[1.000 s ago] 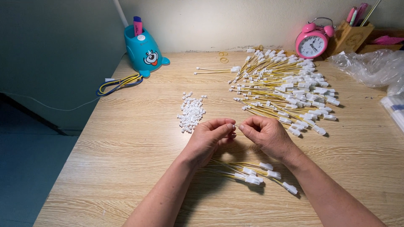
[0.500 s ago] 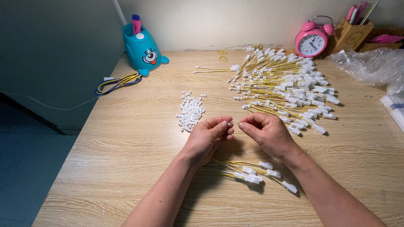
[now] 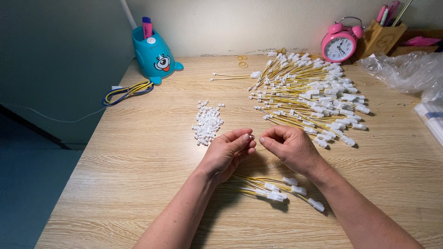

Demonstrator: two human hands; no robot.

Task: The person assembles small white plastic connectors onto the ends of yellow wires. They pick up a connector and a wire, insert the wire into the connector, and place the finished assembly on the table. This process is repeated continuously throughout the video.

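My left hand (image 3: 228,152) and my right hand (image 3: 290,146) meet fingertip to fingertip above the wooden table (image 3: 138,152). The left pinches a tiny white connector piece, the right pinches the end of a thin yellow wire that runs back under its palm. Just below the hands lies a small bunch of yellow wires with white plugs (image 3: 277,189). A little heap of small white connectors (image 3: 207,122) sits to the upper left of my left hand. A large spread of yellow wires with white plugs (image 3: 309,97) lies beyond my right hand.
A blue dog-faced pen holder (image 3: 154,55) stands at the back left beside a coil of yellow and blue cable (image 3: 127,92). A pink alarm clock (image 3: 339,44), a wooden pen box (image 3: 380,39) and crumpled clear plastic bags (image 3: 410,74) are at the back right.
Both hands have stayed almost in place; the fingertips have drawn slightly closer together around the wire end and the small connector.
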